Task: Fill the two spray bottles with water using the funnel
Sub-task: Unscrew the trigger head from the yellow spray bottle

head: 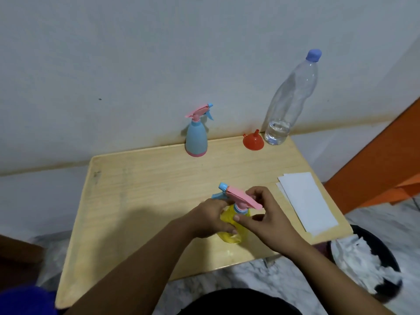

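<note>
A yellow spray bottle [231,233] with a pink and blue spray head stands near the front of the wooden table [136,201]. My left hand [211,218] grips its body. My right hand [266,214] pinches the collar under the pink spray head. A blue spray bottle [196,138] with its pink head on stands at the back edge. To its right the red funnel [252,140] lies mouth down. A tall clear water bottle [288,105] with a blue cap holds a little water at the bottom.
White paper sheets [306,203] lie on the table's right side. A dark bin [368,262] with white crumpled tissue sits on the floor at the right. An orange surface [381,164] rises behind it. The wall runs right behind the table.
</note>
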